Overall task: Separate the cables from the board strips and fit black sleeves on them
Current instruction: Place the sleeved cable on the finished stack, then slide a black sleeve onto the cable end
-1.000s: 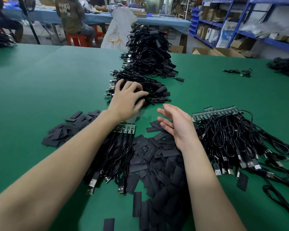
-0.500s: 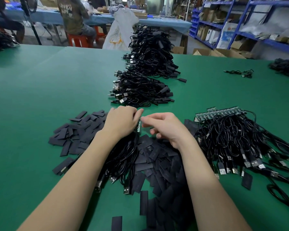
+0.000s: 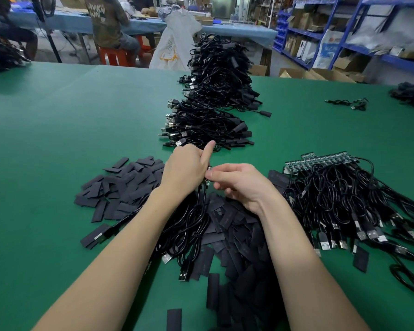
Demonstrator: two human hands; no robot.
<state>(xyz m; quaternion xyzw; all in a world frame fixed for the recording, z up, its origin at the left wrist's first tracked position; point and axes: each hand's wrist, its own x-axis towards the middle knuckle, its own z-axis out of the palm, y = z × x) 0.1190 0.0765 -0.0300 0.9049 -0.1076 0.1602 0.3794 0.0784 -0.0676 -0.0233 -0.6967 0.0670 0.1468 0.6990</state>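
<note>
Black cables [image 3: 191,225] hang from a board strip [image 3: 208,174] — left hand [image 3: 184,170] and right hand [image 3: 242,185] both pinch it.

table [image 3: 81,139]: matt green cloth | cables [image 3: 189,225]: glossy black plastic | sleeves [image 3: 120,187]: matt black

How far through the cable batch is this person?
Done: sleeved cables stacked beyond the hands. In hand: left hand and right hand grip a small board strip with cables hanging. Left: a large bundle on board strips at right, and loose sleeves.
</note>
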